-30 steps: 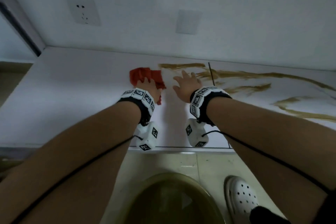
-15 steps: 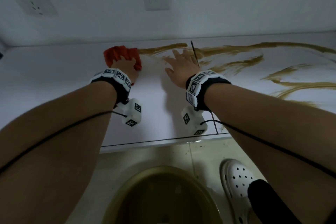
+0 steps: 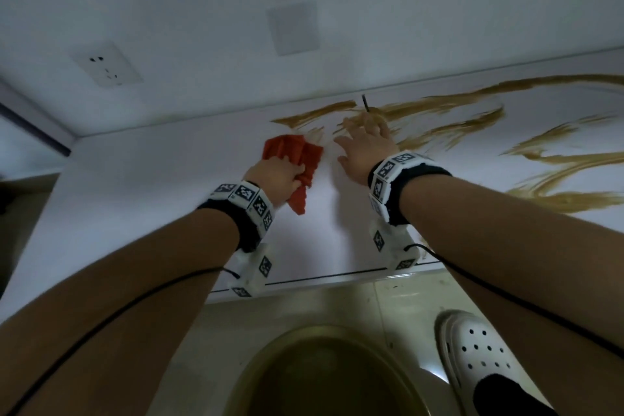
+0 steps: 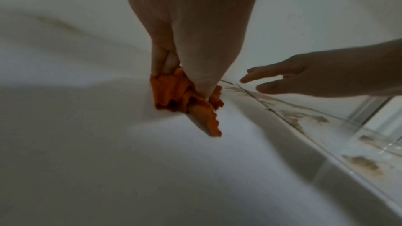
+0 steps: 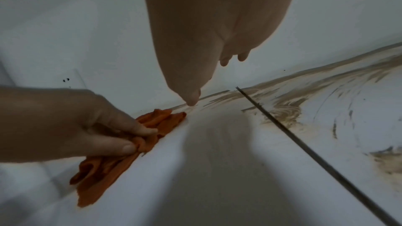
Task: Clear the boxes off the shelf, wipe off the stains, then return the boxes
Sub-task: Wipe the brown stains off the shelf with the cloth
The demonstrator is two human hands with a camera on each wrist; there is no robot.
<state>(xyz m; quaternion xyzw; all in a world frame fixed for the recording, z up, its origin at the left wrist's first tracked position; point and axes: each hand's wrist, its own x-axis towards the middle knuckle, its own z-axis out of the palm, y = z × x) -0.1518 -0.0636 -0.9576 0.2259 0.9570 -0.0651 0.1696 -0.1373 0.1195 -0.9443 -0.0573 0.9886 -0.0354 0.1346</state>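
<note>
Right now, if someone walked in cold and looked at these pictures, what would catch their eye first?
Probably the brown stains smeared in long streaks across the right part of the white shelf, running along the back wall. Next, the orange cloth bunched on the shelf just left of the smears, gripped by the left hand. The right hand lies spread flat beside it, at the edge of the stains.
</note>
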